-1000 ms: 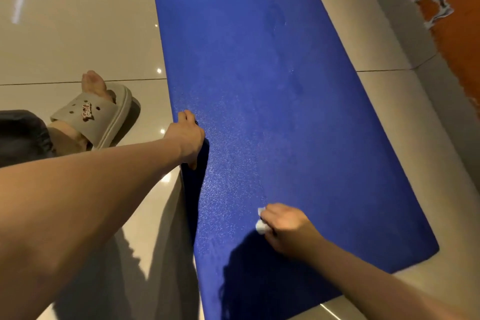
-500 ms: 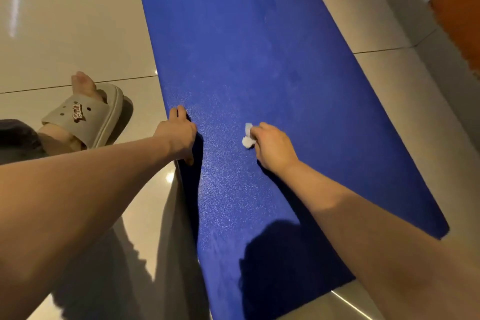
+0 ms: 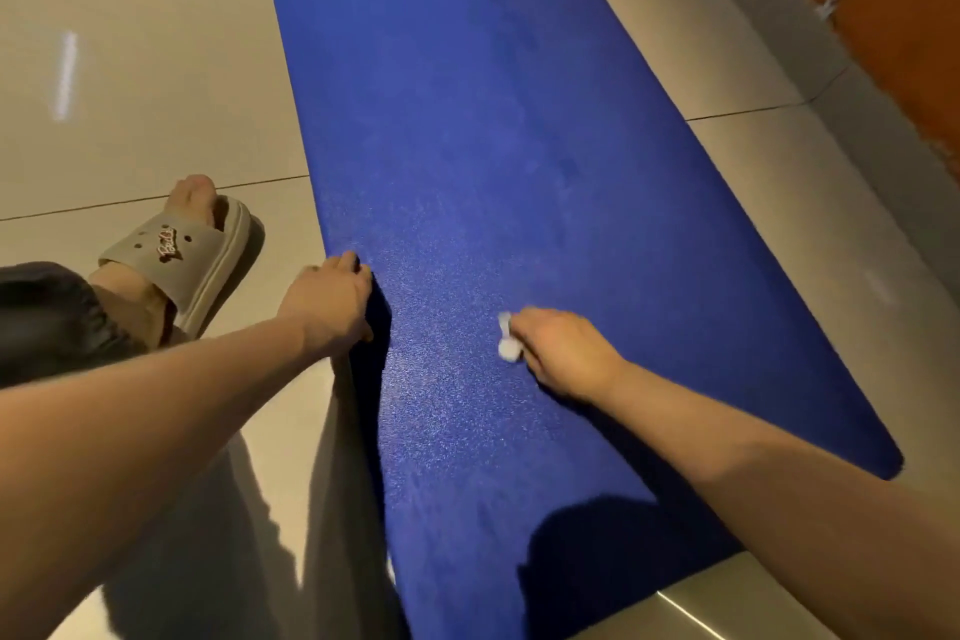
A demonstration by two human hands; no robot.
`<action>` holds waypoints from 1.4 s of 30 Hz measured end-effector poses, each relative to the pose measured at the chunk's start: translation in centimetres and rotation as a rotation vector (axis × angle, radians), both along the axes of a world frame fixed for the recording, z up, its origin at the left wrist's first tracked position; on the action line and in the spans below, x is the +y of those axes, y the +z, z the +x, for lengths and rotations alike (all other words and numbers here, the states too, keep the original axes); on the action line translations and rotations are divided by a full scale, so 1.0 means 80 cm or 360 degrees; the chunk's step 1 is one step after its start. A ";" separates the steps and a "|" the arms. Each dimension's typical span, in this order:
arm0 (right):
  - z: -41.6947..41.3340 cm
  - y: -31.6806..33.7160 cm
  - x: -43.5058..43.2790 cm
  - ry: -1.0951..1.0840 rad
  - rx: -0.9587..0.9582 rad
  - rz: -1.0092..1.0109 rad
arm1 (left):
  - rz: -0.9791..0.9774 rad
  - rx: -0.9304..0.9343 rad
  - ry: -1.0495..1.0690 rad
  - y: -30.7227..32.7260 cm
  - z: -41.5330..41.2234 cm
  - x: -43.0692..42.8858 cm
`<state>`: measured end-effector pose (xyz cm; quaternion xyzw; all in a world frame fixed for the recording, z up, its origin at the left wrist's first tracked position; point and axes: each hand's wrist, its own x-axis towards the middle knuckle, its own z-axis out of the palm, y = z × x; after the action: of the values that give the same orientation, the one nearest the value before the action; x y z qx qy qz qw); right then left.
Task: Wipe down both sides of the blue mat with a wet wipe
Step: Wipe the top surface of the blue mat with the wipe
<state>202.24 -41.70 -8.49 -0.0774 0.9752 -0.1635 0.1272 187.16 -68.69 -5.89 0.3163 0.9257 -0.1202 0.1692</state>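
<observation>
1. Blue mat (image 3: 519, 146) flat on tiled floor (image 3: 130, 68), long axis running from near short edge away, far end out of frame.
2. Left hand (image 3: 327, 307) clenched over the mat's left long edge, fingers curled onto the top face.
3. Right hand (image 3: 566, 353) grasping balled white wet wipe (image 3: 508, 343), pressed on mat about mid-width, level with left hand.
4. Foot in beige slipper (image 3: 182, 255) on floor near left edge. Orange wall (image 3: 909, 42) well beyond right edge.
5. Right forearm crossing over near right part of mat.
</observation>
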 end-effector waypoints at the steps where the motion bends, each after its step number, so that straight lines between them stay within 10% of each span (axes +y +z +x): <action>1: -0.026 -0.002 -0.002 -0.0114 0.0014 0.0010 | 0.0174 0.0027 -0.0022 -0.005 0.017 -0.002; 6: -0.068 0.009 0.000 -0.0325 -0.0101 0.0080 | 0.0730 -0.0018 0.0377 -0.055 0.126 0.037; 14: 0.100 0.017 0.039 0.0200 -0.0239 -0.0058 | 0.0707 0.0202 0.0570 -0.091 0.165 0.057; 25: -0.100 -0.002 0.038 -0.0462 0.0093 0.0040 | 0.0626 0.0208 0.0573 -0.086 0.161 0.055; 36: 0.075 0.013 0.072 0.0382 -0.0077 -0.0035 | 0.0590 0.0203 0.0569 -0.083 0.160 0.058; 42: -0.073 -0.018 0.080 -0.0157 0.0265 0.0104 | 0.0625 0.0235 0.0569 -0.084 0.161 0.057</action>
<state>196.40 -35.32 -9.93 -0.0384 0.9899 -0.1308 0.0401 200.06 -64.13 -12.65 0.1650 0.9822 0.0707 0.0551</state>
